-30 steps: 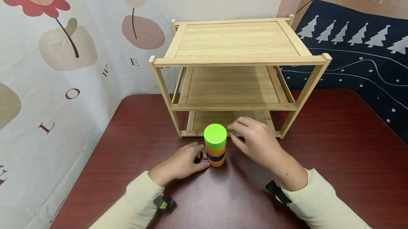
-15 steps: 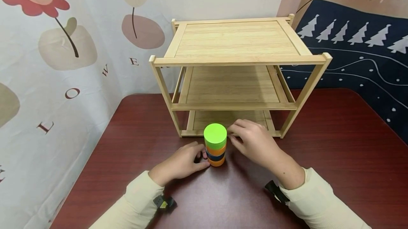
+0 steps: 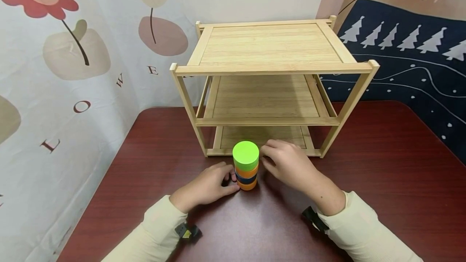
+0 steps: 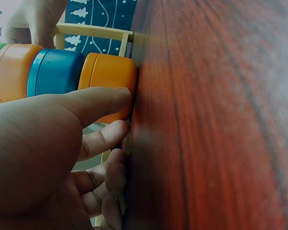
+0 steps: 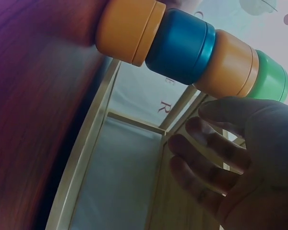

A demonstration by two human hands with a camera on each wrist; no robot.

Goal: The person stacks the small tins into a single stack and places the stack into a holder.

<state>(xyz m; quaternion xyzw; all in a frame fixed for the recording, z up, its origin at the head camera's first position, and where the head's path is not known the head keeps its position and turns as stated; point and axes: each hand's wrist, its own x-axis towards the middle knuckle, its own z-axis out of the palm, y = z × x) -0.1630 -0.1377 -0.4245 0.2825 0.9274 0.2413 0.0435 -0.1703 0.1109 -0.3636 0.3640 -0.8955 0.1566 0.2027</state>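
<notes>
Several small round containers stand stacked upright on the table: a bottom orange container (image 4: 113, 72), a blue one (image 4: 60, 69), a second orange container (image 5: 225, 64) and a bright green one (image 3: 246, 153) on top. My left hand (image 3: 205, 185) rests low on the table at the stack's left, its thumb and index fingertips against the bottom orange container and the other fingers loosely bent. To the right, my right hand (image 3: 291, 165) hovers near the green top, fingers loosely bent with nothing between them. In the right wrist view its thumb tip lies close to the upper orange container.
Behind the stack stands a three-tier wooden rack (image 3: 274, 69), its lowest front rail (image 3: 218, 152) close behind the hands. All of it sits on a dark red table (image 3: 153, 140). A printed white curtain (image 3: 109, 51) hangs at the left and back, a dark tree-patterned cloth (image 3: 400, 63) at right.
My right hand has drawn slightly right and down, away from the green container, its fingers bending a little more. The stack and my left hand have stayed in place.
</notes>
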